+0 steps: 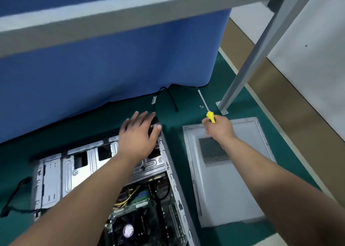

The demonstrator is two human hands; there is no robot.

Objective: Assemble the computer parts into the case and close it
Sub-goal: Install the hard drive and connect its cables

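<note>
The case [104,173] lies open on its side on the green desk [186,100], its metal drive bays toward the far end and the board with its fan [128,230] nearer the person. The left hand [139,133] rests over the far right corner of the case, fingers spread and fairly straight, the fingertips lying on a dark part there; whether it grips that part cannot be told. Just right of the case, apart from it, the grey side panel [229,186] lies flat with its mesh vent facing up. The right hand [219,129] hovers over the panel's far edge, clenched around the yellow handle of a screwdriver [206,107], whose shaft points away toward the blue curtain [112,62]. Small screws [201,106] lie beside the shaft. A black cable [170,98] runs across the desk beyond the case, and a grey frame leg [242,74] stands bolted down past the panel.
</note>
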